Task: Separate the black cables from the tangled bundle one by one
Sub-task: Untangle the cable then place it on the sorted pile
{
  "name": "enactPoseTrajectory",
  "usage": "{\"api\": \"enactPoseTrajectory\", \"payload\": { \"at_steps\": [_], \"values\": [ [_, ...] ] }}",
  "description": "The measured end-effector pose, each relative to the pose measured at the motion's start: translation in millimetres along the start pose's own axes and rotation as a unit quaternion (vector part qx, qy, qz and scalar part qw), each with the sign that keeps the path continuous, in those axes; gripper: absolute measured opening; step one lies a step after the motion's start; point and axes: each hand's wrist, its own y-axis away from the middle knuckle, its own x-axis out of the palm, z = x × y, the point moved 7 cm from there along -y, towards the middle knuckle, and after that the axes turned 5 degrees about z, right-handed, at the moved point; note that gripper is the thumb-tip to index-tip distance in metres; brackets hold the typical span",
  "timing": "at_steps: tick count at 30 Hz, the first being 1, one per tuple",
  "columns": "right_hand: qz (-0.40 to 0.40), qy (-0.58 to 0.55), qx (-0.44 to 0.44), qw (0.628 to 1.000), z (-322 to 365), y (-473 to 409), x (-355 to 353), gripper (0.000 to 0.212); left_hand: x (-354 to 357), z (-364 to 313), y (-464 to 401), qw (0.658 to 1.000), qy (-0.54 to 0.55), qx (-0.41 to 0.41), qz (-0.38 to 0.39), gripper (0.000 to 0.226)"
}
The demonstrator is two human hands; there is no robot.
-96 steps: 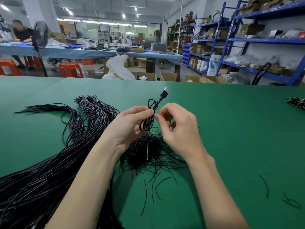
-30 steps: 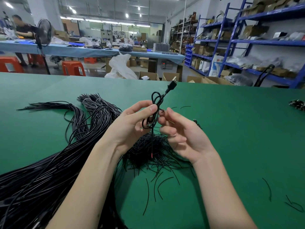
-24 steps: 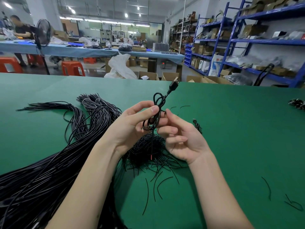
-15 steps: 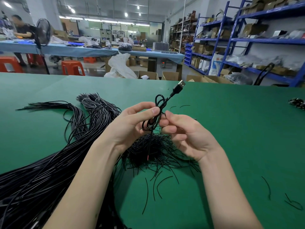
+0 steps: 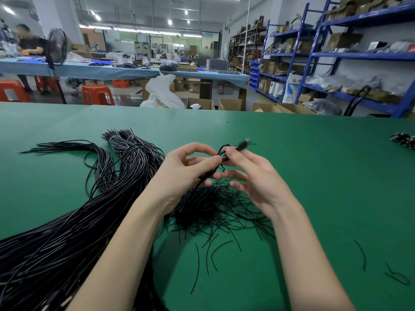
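From the head camera, both hands are raised just above a green table (image 5: 314, 176), close together near its middle. The left hand (image 5: 179, 173) has its thumb and forefinger pinched on a small coiled black cable (image 5: 221, 154), with the other fingers curled beneath; a strand of that cable runs down between the fingers toward the table. The right hand (image 5: 253, 178) meets the same cable from the other side, its thumb and forefinger closed on the coil near the top while the remaining fingers lie loosely spread below. The cable's plug end (image 5: 243, 143) sticks out up and to the right past the right fingertips (it is blurred, so its shape cannot be told).

Directly under the hands lies a heap of short black wire pieces (image 5: 211, 207), with stray bits scattered toward the near edge. To the left, the large bundle of long black cables (image 5: 74, 227) stretches from the near left corner up to two fanned ends near the table's middle. A few loose black strands (image 5: 361, 254) lie well apart on the right, and a small dark cluster (image 5: 403, 140) sits at the far right edge.

Beyond the table stand blue shelves (image 5: 336, 55), orange stools (image 5: 97, 94) and a long blue workbench (image 5: 112, 71).
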Motion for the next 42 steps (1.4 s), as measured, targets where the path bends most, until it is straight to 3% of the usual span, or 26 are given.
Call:
{"api": "enactPoseTrajectory", "payload": {
  "at_steps": [3, 10, 16, 19, 22, 24, 28, 32, 37, 42],
  "values": [
    [-0.032, -0.023, -0.003, 0.999, -5, -4, -1, 0.021, -3, 3, -1, 0.999, 0.037, -0.007, -0.004, 0.023],
    [-0.058, -0.022, 0.005, 0.998, -5, -5, -11, 0.008, -12, 19, -3, 0.993, 0.090, -0.081, 0.010, 0.013],
    [-0.086, -0.063, 0.030, 0.994, -6, -5, -16, 0.009, 1, 19, -2, 0.990, 0.060, -0.061, 0.113, 0.029],
    [-0.084, -0.078, 0.038, 0.993, -9, -5, -14, 0.011, 6, 16, 1, 0.987, 0.022, -0.044, 0.155, 0.025],
    [-0.074, -0.042, 0.021, 0.996, -8, -6, -12, 0.010, 7, 16, 2, 0.988, 0.005, -0.052, 0.145, 0.025],
    [-0.065, -0.040, 0.008, 0.997, -7, -6, -11, 0.013, 9, 19, 3, 0.985, 0.066, -0.079, 0.137, 0.017],
    [-0.066, -0.046, -0.011, 0.997, -6, -6, -10, 0.026, 14, 27, 4, 0.976, 0.125, -0.131, 0.120, 0.030],
    [-0.072, 0.037, -0.023, 0.996, -3, -7, -10, 0.018, 12, 29, 4, 0.981, 0.087, -0.138, 0.101, 0.030],
    [-0.018, 0.061, -0.036, 0.997, 2, -6, 2, 0.018, 4, 30, 0, 0.991, 0.038, -0.113, 0.056, 0.008],
    [-0.069, 0.044, -0.086, 0.993, 1, -9, -2, 0.008, 4, 36, -2, 0.994, 0.015, -0.104, 0.013, 0.015]
  ]
}}
